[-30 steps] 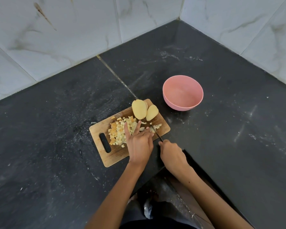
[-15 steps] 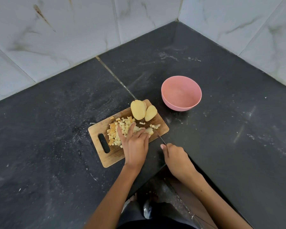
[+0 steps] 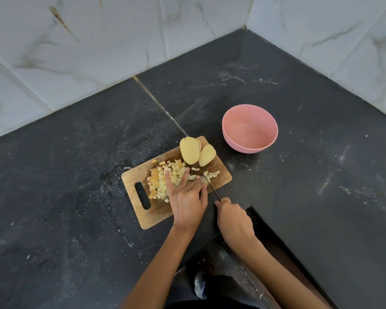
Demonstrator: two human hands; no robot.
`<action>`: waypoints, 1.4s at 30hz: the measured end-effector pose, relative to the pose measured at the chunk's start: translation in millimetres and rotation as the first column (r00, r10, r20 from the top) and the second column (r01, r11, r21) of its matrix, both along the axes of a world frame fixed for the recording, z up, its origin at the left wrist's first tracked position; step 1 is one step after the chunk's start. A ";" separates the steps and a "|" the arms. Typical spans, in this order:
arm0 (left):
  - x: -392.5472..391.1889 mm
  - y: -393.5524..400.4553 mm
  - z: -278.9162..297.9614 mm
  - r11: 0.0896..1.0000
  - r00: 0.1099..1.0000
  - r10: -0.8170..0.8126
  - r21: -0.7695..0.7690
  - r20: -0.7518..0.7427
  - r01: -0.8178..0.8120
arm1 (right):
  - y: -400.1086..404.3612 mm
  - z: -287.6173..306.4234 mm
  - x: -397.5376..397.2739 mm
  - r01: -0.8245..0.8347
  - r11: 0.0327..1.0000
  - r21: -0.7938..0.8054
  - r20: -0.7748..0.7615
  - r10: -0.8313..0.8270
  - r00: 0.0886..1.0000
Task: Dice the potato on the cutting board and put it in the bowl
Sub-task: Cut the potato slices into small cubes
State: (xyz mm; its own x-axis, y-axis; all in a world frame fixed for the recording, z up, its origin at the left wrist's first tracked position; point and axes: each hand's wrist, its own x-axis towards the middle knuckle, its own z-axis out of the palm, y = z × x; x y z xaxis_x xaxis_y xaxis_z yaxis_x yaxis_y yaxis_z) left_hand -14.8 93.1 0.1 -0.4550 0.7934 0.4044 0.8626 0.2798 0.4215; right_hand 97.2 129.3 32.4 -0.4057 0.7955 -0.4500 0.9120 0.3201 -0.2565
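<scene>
Slid back toward the near edge since a moment ago: knife (image 3: 211,188), blade running near-to-far, held in right hand (image 3: 233,217). Left hand (image 3: 187,197) pinning potato strip (image 3: 197,177) on cutting board (image 3: 221,178), just left of blade. Bowl (image 3: 250,148) far right on desk (image 3: 76,197), unfilled.

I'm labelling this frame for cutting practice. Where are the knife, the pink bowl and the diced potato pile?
knife (image 3: 212,188): head view, on the blade.
pink bowl (image 3: 236,144): head view, on its near outer wall.
diced potato pile (image 3: 158,179): head view, on the cubes left of the fingers.
</scene>
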 end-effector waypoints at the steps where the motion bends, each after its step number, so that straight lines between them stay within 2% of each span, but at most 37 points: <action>1: 0.4 0.1 -0.6 1.000 1.000 0.000 0.006 0.005 0.000 | -3.8 0.2 6.7 -0.010 1.000 -0.003 0.010 0.010 1.000; 4: -0.1 -1.3 -4.9 1.000 1.000 0.001 0.017 0.008 -0.001 | -11.8 1.7 23.8 -0.026 1.000 0.003 0.006 0.026 1.000; 8: -0.7 -3.3 -7.4 1.000 1.000 -0.005 0.022 -0.006 0.005 | -9.6 5.3 34.3 -0.004 1.000 -0.021 -0.093 0.002 0.996; 11: -3.0 -5.7 -6.6 0.999 0.999 -0.026 0.035 -0.045 0.028 | -4.1 12.7 34.0 0.000 1.000 0.022 -0.153 0.004 0.988; 18: -8.2 -5.0 -5.7 1.000 0.998 -0.011 0.019 -0.054 0.012 | 6.8 7.0 8.4 -0.043 0.999 0.022 -0.170 0.046 0.984; 33: -7.0 -4.0 -6.0 0.999 1.000 0.007 0.048 0.012 -0.007 | 0.9 0.6 -15.6 -0.009 1.000 0.026 -0.045 0.010 0.999; 42: -2.4 -3.0 -3.3 0.998 0.998 0.050 0.047 0.032 -0.051 | -13.9 -3.7 19.5 -0.111 0.992 0.054 0.014 0.110 0.994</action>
